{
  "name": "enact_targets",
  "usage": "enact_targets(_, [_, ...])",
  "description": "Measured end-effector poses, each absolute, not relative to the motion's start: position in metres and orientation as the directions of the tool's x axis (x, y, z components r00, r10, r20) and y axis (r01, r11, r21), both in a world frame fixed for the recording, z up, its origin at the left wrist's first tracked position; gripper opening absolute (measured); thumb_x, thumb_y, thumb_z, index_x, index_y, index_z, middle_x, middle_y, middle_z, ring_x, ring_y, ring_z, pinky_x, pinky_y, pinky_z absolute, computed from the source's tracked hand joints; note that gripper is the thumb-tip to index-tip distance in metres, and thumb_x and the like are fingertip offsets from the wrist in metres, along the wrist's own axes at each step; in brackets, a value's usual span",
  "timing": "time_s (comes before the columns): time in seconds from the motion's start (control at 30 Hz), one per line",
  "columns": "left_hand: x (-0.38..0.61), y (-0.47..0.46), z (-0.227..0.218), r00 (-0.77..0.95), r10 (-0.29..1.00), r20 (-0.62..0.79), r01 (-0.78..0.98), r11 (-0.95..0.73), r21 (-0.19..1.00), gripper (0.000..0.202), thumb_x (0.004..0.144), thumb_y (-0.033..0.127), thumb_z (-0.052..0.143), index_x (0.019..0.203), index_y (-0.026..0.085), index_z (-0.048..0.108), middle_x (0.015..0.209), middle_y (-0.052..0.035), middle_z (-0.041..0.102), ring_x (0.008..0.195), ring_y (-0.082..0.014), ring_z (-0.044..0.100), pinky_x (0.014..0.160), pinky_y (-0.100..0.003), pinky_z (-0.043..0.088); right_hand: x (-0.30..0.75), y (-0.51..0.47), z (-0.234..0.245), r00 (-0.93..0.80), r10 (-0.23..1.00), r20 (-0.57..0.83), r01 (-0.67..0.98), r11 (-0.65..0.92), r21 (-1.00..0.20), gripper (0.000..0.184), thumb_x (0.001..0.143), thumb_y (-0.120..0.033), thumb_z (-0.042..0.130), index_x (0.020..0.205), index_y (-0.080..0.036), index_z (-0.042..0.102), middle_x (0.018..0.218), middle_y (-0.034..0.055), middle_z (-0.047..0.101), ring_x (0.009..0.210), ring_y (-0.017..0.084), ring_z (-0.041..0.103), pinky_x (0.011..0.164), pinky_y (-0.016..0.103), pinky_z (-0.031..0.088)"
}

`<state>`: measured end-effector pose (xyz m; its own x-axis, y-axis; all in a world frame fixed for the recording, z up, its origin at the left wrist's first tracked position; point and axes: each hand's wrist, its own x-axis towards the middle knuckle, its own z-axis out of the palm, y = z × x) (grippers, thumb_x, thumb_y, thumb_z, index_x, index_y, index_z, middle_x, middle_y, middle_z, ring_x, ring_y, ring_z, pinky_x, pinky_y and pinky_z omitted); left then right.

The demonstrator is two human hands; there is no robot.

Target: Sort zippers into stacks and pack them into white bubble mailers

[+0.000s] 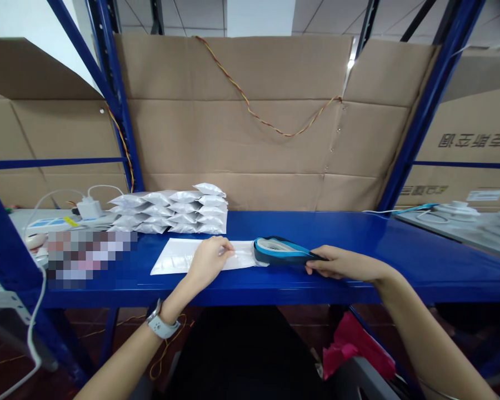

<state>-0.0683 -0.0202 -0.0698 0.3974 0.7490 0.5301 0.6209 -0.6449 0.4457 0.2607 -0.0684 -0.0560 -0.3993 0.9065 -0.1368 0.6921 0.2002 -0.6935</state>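
A flat white plastic bag (175,255) lies on the blue tabletop, partly covered by my left hand. My left hand (210,256) has its fingers closed on the bag near its right end. Against that end rests a looped blue-and-black strap (281,253), with something pale inside the loop. Its exact kind is not clear. My right hand (331,262) grips the dark, narrow right end of the strap.
Stacked, filled white packets (170,212) stand behind the bag at left. A power strip (45,224) and white charger (89,207) are farther left. Cardboard (233,139) walls the back. White round objects (456,211) sit at right. The blue table's front edge (254,297) is close.
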Motion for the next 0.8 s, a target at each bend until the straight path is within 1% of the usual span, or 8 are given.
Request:
enact_targets(0.13, [-0.071,-0.028,-0.063,0.302,0.736,0.606,0.557,-0.652,0.514,0.012,0.085,0.022,0.051,0.083,0.019,0.063,0.089,-0.0007,0.069,0.088,-0.0183,0.062,0.081,-0.029,0.045,0.261,-0.071,-0.054,-0.405,0.902,-0.149,0.691,0.195,-0.696,0.044,0.086,-0.056,0.047,0.091,-0.014,0.060,0.066,-0.0016,0.043,0.055,0.009,0.037,0.050,0.022,0.033])
enact_targets(0.23, [-0.070,-0.034,-0.060,0.293,0.717,0.633,0.559,-0.665,0.495,0.014,0.088,0.024,0.048,0.085,0.019,0.061,0.090,-0.0006,0.068,0.088,-0.0176,0.061,0.081,-0.028,0.044,0.261,-0.075,-0.051,-0.401,0.904,-0.146,0.705,0.203,-0.680,0.043,0.087,-0.055,0.047,0.092,-0.015,0.062,0.067,-0.0012,0.044,0.056,0.010,0.039,0.051,0.022,0.034])
enact_targets(0.3, [-0.068,-0.038,-0.060,0.329,0.696,0.638,0.597,-0.677,0.430,0.014,0.090,0.024,0.045,0.088,0.020,0.059,0.090,-0.0011,0.067,0.087,-0.0180,0.060,0.078,-0.029,0.044,0.259,-0.077,-0.047,-0.403,0.905,-0.137,0.721,0.222,-0.656,0.042,0.087,-0.054,0.046,0.092,-0.015,0.062,0.069,-0.0005,0.046,0.057,0.010,0.041,0.051,0.022,0.034])
enact_targets(0.4, [-0.064,-0.041,-0.061,0.397,0.679,0.618,0.701,-0.659,0.273,0.017,0.093,0.023,0.039,0.092,0.019,0.055,0.090,-0.0028,0.066,0.082,-0.0198,0.059,0.074,-0.031,0.042,0.255,-0.079,-0.040,-0.439,0.886,-0.148,0.738,0.261,-0.622,0.040,0.088,-0.050,0.045,0.089,-0.015,0.063,0.067,-0.0002,0.048,0.056,0.010,0.043,0.050,0.022,0.034])
enact_targets(0.5, [-0.061,-0.039,-0.066,0.438,0.683,0.584,0.756,-0.632,0.172,0.021,0.095,0.023,0.032,0.101,0.018,0.052,0.098,-0.0056,0.066,0.083,-0.0219,0.060,0.073,-0.033,0.042,0.252,-0.077,-0.034,-0.484,0.857,-0.177,0.739,0.292,-0.607,0.038,0.088,-0.048,0.047,0.085,-0.014,0.062,0.063,-0.0010,0.047,0.054,0.010,0.042,0.048,0.022,0.032])
enact_targets(0.6, [-0.063,-0.036,-0.071,0.452,0.694,0.561,0.744,-0.640,0.193,0.021,0.096,0.022,0.029,0.106,0.018,0.048,0.107,-0.0082,0.066,0.092,-0.0234,0.062,0.074,-0.033,0.044,0.252,-0.073,-0.030,-0.518,0.830,-0.208,0.734,0.306,-0.606,0.038,0.086,-0.050,0.049,0.086,-0.014,0.062,0.062,-0.0016,0.046,0.053,0.009,0.041,0.048,0.022,0.033])
enact_targets(0.73, [-0.070,-0.036,-0.075,0.510,0.736,0.445,0.718,-0.650,0.251,0.021,0.097,0.025,0.029,0.106,0.019,0.047,0.103,-0.0090,0.067,0.092,-0.0242,0.064,0.073,-0.033,0.047,0.250,-0.067,-0.032,-0.552,0.795,-0.253,0.727,0.310,-0.613,0.035,0.084,-0.050,0.052,0.083,-0.016,0.057,0.063,-0.0019,0.048,0.051,0.010,0.043,0.046,0.022,0.036])
enact_targets(0.8, [-0.071,-0.039,-0.072,0.514,0.743,0.429,0.714,-0.648,0.265,0.023,0.096,0.026,0.031,0.110,0.019,0.048,0.104,-0.0088,0.067,0.096,-0.0242,0.064,0.078,-0.035,0.047,0.247,-0.065,-0.034,-0.558,0.782,-0.278,0.727,0.299,-0.618,0.033,0.084,-0.049,0.051,0.080,-0.016,0.052,0.062,-0.0025,0.048,0.049,0.009,0.043,0.045,0.022,0.035])
